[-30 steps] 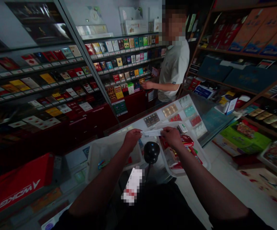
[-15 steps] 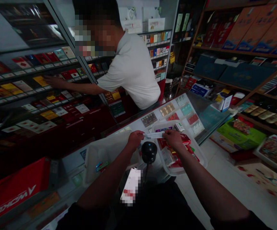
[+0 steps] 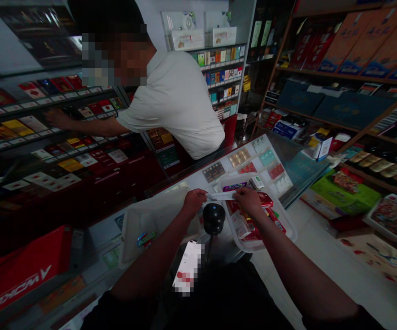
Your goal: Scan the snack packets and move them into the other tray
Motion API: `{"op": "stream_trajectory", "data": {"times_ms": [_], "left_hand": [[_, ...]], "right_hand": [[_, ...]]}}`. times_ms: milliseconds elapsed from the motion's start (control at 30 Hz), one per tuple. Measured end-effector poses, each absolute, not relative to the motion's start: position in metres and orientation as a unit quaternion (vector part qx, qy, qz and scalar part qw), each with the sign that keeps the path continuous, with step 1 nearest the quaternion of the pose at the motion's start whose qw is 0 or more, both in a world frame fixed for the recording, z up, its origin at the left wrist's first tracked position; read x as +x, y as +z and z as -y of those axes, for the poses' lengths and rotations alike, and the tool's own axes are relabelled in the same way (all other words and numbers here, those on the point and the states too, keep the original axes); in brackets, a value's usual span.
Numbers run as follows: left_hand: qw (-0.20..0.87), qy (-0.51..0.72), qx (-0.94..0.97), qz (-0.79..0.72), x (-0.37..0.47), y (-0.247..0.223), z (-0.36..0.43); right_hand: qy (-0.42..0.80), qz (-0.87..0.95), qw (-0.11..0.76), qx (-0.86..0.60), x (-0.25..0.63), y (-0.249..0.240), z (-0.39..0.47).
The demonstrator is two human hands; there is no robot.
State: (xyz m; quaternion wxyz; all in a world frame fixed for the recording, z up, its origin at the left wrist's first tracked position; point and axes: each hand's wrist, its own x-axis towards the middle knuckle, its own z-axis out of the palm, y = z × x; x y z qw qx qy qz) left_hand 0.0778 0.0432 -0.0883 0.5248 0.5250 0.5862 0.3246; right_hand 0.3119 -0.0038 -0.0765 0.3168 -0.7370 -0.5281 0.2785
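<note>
A narrow white strip (image 3: 221, 196), which looks like paper or thin plastic, is stretched between my two hands. My left hand (image 3: 195, 201) pinches its left end, and my right hand (image 3: 248, 200) pinches the other end. Just under the strip stands a black rounded scanner-like device (image 3: 214, 217) on a thin stem. Beneath my right hand is a white plastic bin (image 3: 289, 229) holding red packs and small boxes. By my left forearm sits another white bin (image 3: 128, 238) with a few small colourful packets (image 3: 146, 238) in it.
A lit phone (image 3: 189, 266) lies near my body. Across the glass counter (image 3: 198, 167), a co-worker in a light shirt (image 3: 181, 101) reaches to shelves of cigarette packs (image 3: 16, 127). A red box (image 3: 26, 270) sits at left; boxed goods (image 3: 346, 192) and shelving are at right.
The co-worker has leaned further left, and their hand has shifted left along the shelf, covering the spot where a yellow pack showed. My hands and the strip have hardly moved.
</note>
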Motion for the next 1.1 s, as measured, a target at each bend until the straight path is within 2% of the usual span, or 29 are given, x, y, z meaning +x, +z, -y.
{"op": "stream_trajectory", "data": {"times_ms": [300,400,567,767,1100], "left_hand": [[0.518,0.379,0.539,-0.546,0.099,-0.075,-0.048],[0.523,0.394,0.553,-0.516,0.111,-0.068,-0.044],[0.513,0.368,0.625,-0.460,0.136,-0.044,-0.020],[0.469,0.279,0.706,-0.452,0.167,-0.027,0.019],[0.420,0.145,0.765,-0.466,0.203,-0.069,0.065]], "right_hand": [[0.291,0.484,0.360,-0.743,0.326,-0.055,0.010],[0.263,0.477,0.362,-0.757,0.338,-0.046,0.017],[0.248,0.462,0.356,-0.773,0.367,-0.043,0.037],[0.272,0.455,0.316,-0.787,0.404,-0.061,0.062],[0.214,0.470,0.195,-0.834,0.431,-0.080,0.085]]}}
